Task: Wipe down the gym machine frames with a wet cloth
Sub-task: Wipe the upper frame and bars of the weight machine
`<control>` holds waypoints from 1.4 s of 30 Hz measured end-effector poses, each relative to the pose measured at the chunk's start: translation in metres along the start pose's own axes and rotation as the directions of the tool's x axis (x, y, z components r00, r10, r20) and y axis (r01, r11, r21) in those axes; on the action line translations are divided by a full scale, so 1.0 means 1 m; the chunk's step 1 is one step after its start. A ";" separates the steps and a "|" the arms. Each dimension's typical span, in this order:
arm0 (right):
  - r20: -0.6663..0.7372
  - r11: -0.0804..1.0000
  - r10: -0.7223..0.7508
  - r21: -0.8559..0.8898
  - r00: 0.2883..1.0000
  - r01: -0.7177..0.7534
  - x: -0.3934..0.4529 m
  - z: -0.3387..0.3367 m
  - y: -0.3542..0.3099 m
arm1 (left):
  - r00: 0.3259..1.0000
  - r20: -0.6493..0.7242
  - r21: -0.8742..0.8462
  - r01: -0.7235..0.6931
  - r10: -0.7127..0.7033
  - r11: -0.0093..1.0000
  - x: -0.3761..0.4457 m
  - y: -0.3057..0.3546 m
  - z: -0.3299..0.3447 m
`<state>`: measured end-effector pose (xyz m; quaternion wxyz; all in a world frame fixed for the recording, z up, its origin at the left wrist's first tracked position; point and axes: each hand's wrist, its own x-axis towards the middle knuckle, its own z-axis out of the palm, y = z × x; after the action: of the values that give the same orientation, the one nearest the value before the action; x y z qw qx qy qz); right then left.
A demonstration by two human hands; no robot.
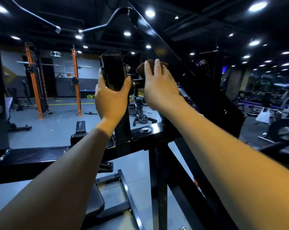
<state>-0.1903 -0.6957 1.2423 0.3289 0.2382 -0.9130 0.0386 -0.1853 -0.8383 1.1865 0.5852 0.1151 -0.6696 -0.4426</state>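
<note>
1. Left hand (110,97) grip: wrapped around post (110,72). Right hand (158,83) grip: fingers press cloth (143,68) on slanted beam (162,47).
2. Step: wiping near pivot. Next, probably: slide cloth along beam.

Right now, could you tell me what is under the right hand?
A brown cloth shows under the right hand, pressed toward the slanted black frame beam. The hand covers most of the cloth and the spot where it meets the frame.

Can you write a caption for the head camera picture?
Left hand grips a black frame post while right hand presses a brown cloth against the machine.
</note>
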 end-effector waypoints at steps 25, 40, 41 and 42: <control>0.007 0.962 0.272 -0.004 0.962 -0.272 -0.082 0.004 0.012 | 1.000 0.016 0.005 0.019 -0.019 1.000 0.003 -0.001 -0.001; 0.049 0.940 0.292 0.172 0.955 -0.296 -0.007 -0.006 0.013 | 1.000 -0.022 0.035 -0.017 0.018 0.999 0.000 0.002 0.000; 0.042 0.944 0.294 0.144 0.955 -0.297 -0.023 -0.005 0.018 | 1.000 -0.022 0.028 -0.019 0.019 0.999 0.001 0.000 -0.001; 0.043 0.944 0.306 0.116 0.951 -0.308 -0.038 -0.004 0.022 | 1.000 -0.024 0.026 -0.015 0.016 1.000 0.002 -0.002 0.001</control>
<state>-0.1729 -0.6599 1.2242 0.2927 0.1131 -0.9388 0.1420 -0.1870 -0.8404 1.1866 0.5953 0.1228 -0.6690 -0.4278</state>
